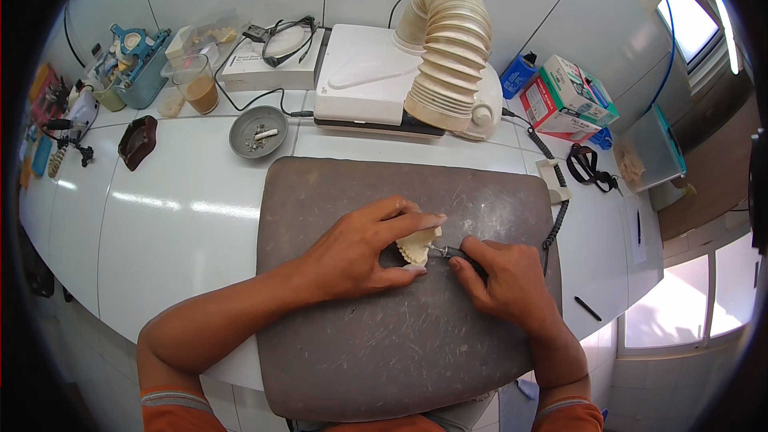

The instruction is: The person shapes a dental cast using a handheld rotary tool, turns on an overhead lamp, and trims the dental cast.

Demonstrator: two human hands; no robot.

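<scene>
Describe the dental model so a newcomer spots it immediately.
Find the large brownish mat. Over its middle, the left hand holds the dental model between thumb and fingers. It is small and cream with a scalloped edge, unlike the dark handpiece in the right hand.

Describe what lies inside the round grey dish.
The dish holds a white stub and small crumbs that look like ash. Whatever lies directly beneath these is covered and cannot be seen.

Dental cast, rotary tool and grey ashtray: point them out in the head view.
Dental cast point(415, 248): head view, middle of its pale, toothed body.
Rotary tool point(454, 253): head view, its dark front end.
Grey ashtray point(242, 130): head view, bare inner left side.
</scene>
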